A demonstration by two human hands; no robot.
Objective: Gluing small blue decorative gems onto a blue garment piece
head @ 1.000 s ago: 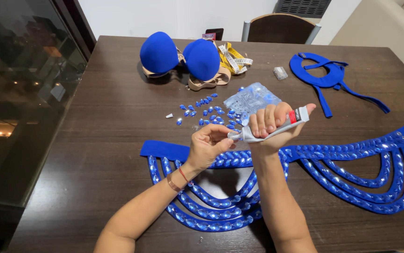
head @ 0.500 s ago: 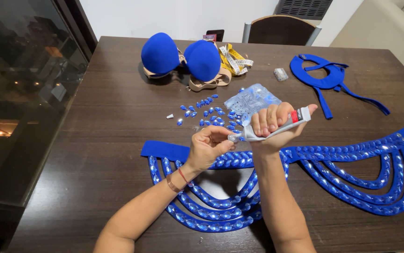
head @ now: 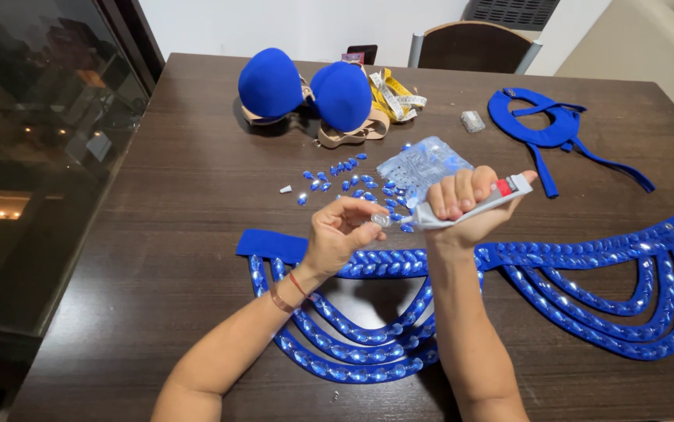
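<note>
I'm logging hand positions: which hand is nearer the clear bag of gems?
Right. The right hand, gripping the glue tube, sits just below the bag; the left hand is farther, down-left.

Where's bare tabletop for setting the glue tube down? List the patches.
Bare: the table's left side, from the blue cups down past the beaded belt; also between neckpiece and belt. Crowded: loose gems and bag mid-table.

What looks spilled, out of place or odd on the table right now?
Blue gems lie scattered loose on the table beside their clear bag, with a small white bit off to one side. Otherwise nothing stands out: the right hand grips the glue tube, its tip at the left hand.
</note>
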